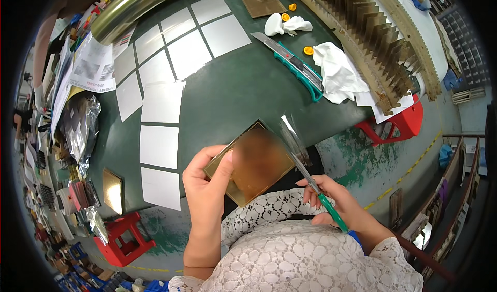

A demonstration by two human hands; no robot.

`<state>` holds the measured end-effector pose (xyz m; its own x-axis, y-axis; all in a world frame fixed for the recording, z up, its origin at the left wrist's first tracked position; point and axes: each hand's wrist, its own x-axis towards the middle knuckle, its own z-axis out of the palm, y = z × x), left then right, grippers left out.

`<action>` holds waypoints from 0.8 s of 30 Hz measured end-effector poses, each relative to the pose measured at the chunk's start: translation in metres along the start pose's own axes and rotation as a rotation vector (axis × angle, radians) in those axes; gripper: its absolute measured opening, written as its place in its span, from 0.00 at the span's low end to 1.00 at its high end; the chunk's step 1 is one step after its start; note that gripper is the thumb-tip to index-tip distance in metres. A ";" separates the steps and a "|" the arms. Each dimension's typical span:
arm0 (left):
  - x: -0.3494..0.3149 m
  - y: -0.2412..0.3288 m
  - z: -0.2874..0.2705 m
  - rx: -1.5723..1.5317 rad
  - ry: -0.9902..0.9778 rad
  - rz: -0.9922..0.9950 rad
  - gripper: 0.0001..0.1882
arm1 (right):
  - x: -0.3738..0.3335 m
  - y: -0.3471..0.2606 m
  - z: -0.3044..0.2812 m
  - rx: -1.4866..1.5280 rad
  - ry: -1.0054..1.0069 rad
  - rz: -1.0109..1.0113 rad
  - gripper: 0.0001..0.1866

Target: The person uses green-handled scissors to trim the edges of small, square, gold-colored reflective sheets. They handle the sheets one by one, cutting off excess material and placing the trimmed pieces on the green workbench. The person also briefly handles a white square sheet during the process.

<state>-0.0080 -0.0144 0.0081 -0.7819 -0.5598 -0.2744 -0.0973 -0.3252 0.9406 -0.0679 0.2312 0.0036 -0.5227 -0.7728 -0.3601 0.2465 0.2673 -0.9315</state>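
Observation:
My left hand point(209, 181) grips a square, mirror-like brown-gold plate point(253, 183) by its left corner, thumb on the face and the fingers behind. The plate is tilted above the table's near edge, with a blurred reflection on it. My right hand point(336, 199) is closed around the green handle of a slim tool with a long metal shaft, which looks like a cutter knife point(310, 181). Its shaft points up and left, past the plate's right corner. A narrow strip of clear, shiny film point(296, 143) shows beside the shaft; whether it is attached there I cannot tell.
Silvery square sheets point(160, 139) lie in rows on the green table point(222, 100). A teal cutter knife point(295, 64), white cloth point(336, 72) and yellow finger cots point(308, 50) lie at the right. Beyond stands a slotted rack point(362, 28) of plates. Red stools point(398, 124) stand beside the table.

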 end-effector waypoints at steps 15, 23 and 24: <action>0.000 0.000 0.003 0.039 -0.021 -0.008 0.07 | 0.000 0.002 -0.003 -0.034 0.004 -0.006 0.38; 0.000 -0.002 0.003 0.046 -0.032 -0.012 0.07 | -0.002 0.002 -0.003 -0.105 0.028 -0.005 0.37; 0.000 -0.002 0.003 0.051 -0.034 -0.013 0.07 | -0.002 0.001 -0.003 -0.109 0.038 -0.003 0.37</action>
<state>-0.0098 -0.0119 0.0061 -0.8006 -0.5292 -0.2810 -0.1386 -0.2926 0.9461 -0.0693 0.2349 0.0027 -0.5539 -0.7520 -0.3572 0.1561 0.3277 -0.9318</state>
